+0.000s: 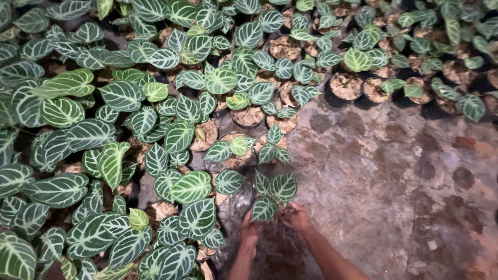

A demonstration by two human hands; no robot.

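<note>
head view, looking down on a nursery floor. at 6 o'clock both forearms enter from the bottom edge and meet at a small potted plant (273, 194) with dark green, white-veined, heart-shaped leaves. the left hand (249, 228) lies against the 7 o'clock side of this plant, fingers pointing up toward its base; the right hand (296, 217) lies against its 5 o'clock side, fingers curled in under the leaves. the two hands bracket the plant from either side and touch its lower part, yet the leaves hide the pot and fingertips, so whether either hand is clamped round it or merely resting with fingers apart cannot be told. the plant stands at the edge of the mass of foliage, where leaves give way to bare floor.

from 7 o'clock round to 12 o'clock the frame is filled by similar veined plants (122, 96), closely packed, some with paler yellow-green young leaves (112, 163). between them show round pots (248, 117) topped with a light brown, fibrous medium. from 1 to 2 o'clock runs a row of black pots (346, 88) holding smaller plants of the same kind. from 3 to 5 o'clock lies the stained, mottled grey concrete floor (394, 176), with darker damp patches and reddish marks.
</note>
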